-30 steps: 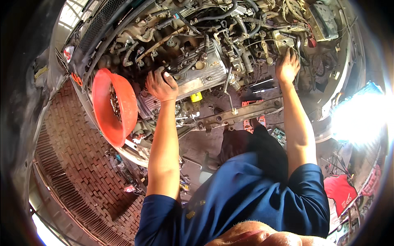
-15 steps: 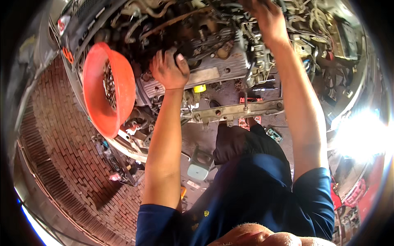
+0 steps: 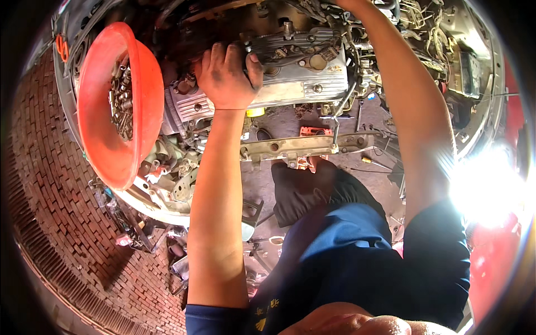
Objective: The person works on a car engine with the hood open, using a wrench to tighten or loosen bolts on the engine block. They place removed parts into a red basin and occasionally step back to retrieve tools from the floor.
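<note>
My left hand (image 3: 231,78) lies on the left end of a ribbed silver engine valve cover (image 3: 273,92), palm down, fingers stretched out and a little apart. The fingertips reach its dark far edge, and the skin is smudged with grime. My right arm stretches far over the right side of the engine bay. Only the base of my right hand (image 3: 353,4) shows at the top edge; its fingers are cut off, so what it touches is hidden. Left of my left hand sits a red plastic bowl (image 3: 148,95) with many bolts and small metal parts (image 3: 121,100) in it.
A metal crossbar (image 3: 301,146) runs between me and the engine. Wires and hoses (image 3: 430,56) crowd the right of the bay. Orange-handled scissors or pliers (image 3: 62,48) lie at the far left. A screwdriver (image 3: 375,162) lies low beyond the crossbar. Bright glare covers the right.
The view has shifted, so the bowl shows further left. My right hand has gone further away, mostly out of the picture. My left hand stays on the engine's left end.
</note>
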Available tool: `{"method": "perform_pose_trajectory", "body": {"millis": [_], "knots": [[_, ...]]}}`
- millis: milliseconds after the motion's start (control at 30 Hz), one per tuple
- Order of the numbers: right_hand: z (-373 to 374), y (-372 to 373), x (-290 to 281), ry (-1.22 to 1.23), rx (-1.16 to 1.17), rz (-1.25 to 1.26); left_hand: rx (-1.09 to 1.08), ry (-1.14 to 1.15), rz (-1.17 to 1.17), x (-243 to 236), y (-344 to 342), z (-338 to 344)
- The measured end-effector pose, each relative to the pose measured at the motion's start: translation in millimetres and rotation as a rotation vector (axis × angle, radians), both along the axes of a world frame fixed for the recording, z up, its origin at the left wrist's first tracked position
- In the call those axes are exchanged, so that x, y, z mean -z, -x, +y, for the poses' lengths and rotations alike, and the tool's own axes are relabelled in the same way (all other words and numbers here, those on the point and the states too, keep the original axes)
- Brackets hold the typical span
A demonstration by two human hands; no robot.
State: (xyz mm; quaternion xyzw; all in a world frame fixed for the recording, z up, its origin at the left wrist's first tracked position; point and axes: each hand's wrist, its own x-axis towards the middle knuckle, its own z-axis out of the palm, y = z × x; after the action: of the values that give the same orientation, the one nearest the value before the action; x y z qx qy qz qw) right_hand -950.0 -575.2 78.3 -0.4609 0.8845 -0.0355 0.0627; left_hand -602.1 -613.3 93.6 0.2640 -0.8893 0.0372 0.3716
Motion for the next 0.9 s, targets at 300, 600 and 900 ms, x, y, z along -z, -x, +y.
{"method": "perform_pose_trajectory", "body": {"millis": [300,600,900], "knots": [[52,59,67,0.019,-0.597,0.769,0.035,-0.031,-0.003,-8,14,7],[165,-57,-55,0.404,-0.138,0.002,0.031,-0.036,-0.029,-10,3,6],[202,-105,-60,0.688,0.087,-0.422,0.038,-0.007,-0.034,-12,6,7]]}}
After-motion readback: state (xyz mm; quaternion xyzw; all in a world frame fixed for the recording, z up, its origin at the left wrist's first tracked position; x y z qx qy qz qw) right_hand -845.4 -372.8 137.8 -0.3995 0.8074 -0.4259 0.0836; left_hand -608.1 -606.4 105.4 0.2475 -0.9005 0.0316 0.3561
